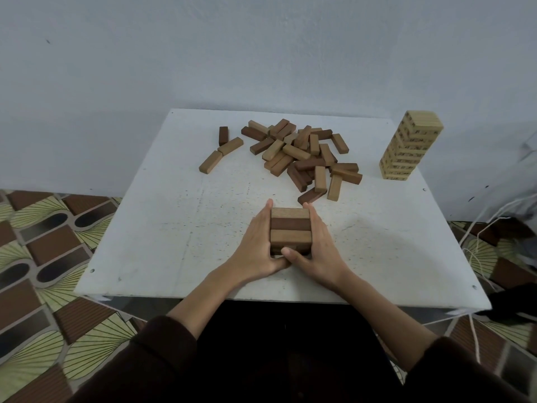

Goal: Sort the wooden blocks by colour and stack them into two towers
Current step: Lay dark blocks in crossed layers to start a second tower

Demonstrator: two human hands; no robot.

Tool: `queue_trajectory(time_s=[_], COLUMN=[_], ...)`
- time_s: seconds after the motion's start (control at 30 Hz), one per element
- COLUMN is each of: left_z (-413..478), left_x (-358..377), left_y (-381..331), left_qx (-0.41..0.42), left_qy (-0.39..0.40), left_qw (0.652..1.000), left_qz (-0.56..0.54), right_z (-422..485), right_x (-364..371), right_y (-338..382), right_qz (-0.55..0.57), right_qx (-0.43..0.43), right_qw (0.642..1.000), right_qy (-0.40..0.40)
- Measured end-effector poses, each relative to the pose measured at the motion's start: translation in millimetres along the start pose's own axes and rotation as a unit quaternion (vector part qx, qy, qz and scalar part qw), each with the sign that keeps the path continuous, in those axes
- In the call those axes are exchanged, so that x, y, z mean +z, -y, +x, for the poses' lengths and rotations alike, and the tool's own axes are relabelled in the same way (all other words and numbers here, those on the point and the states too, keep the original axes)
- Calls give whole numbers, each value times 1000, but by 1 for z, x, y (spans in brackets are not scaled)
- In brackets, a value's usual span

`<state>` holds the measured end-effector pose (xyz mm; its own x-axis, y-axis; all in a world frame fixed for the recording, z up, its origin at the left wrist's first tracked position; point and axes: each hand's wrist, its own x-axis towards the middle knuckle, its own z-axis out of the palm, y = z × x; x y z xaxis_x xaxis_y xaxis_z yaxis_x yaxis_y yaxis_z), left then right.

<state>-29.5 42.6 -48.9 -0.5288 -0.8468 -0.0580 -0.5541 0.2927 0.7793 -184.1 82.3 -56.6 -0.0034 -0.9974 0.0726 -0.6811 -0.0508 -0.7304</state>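
A short stack of wooden blocks (290, 228) stands near the front middle of the white table (174, 228). Its top layer shows a light block, a dark brown block and another light block side by side. My left hand (258, 242) presses flat against the stack's left side with straight fingers. My right hand (316, 242) presses against its right side, thumb across the near face. A loose pile of several light and dark brown blocks (302, 154) lies at the back middle of the table. A tall tower of pale printed blocks (409, 145) stands at the back right.
Three loose blocks (223, 146) lie apart at the pile's left. A grey wall runs behind the table. Patterned floor tiles show on both sides. White cords (476, 257) hang off the table's right edge next to a dark object on the floor.
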Motion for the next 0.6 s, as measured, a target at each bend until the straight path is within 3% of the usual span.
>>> queue_trajectory(time_s=[0.43,0.6], left_z=[3,8], left_x=[-8,-29], left_y=[6,3], left_qx=[-19,-4], left_qy=[36,29], left_qw=[998,997], left_qz=[-43,-69], right_z=[2,14], right_x=[-12,-46], right_y=[3,9], right_qz=[32,6], right_qx=[24,-26], right_qw=[998,995], right_qy=[51,94])
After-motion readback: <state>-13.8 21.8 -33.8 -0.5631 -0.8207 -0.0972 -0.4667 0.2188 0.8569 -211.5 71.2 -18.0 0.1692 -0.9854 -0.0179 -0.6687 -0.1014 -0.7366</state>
